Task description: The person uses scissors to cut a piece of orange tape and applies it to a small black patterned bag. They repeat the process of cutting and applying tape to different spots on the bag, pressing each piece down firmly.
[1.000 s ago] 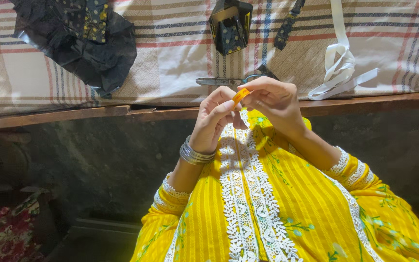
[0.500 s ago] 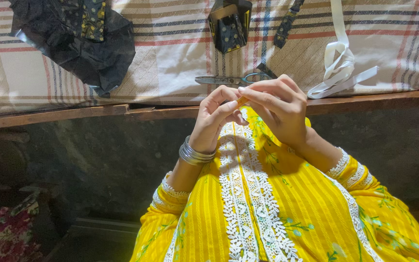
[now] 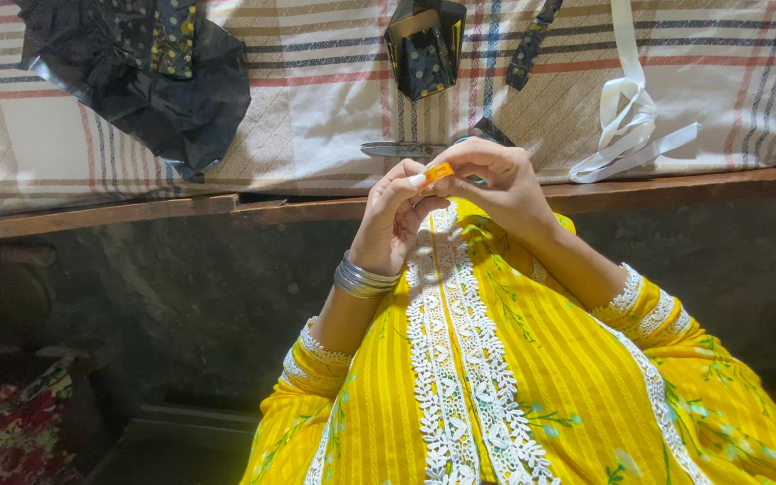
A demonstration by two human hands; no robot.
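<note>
Currently one small orange piece [image 3: 438,172] is pinched between the fingers of the left hand [image 3: 392,220] and right hand [image 3: 494,184], its long axis tilted up to the right. One pair of scissors [image 3: 415,149] is seen just behind on the striped bedcover [image 3: 316,99].

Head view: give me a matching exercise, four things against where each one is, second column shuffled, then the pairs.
Things:
1. small orange piece
2. scissors
3. white ribbon
4. silver bangles

Places:
A. on the left wrist
B. lying on the striped cloth just beyond the hands
C. pinched between the fingertips of both hands
D. looped on the striped cloth at the right, reaching the wooden edge

Pairs: 1-C, 2-B, 3-D, 4-A
</note>
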